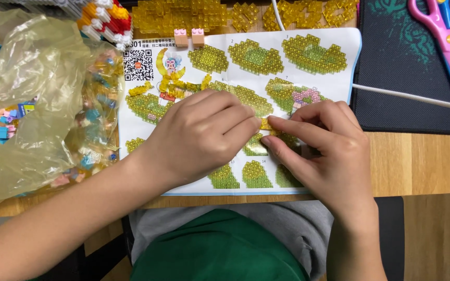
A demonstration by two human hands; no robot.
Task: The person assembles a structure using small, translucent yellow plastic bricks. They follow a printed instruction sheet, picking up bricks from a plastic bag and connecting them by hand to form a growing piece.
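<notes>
Both hands' fingers [274, 124] pinching yellow brick [264, 124]

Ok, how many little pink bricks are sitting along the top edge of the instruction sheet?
2. One pink brick and a second pink brick sit side by side on the top edge of the instruction sheet, below the yellow pieces. Others may be hidden in the plastic bag.

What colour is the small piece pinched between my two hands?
Translucent yellow. The small piece sits between the left hand and right hand, seen in the head view.
</notes>
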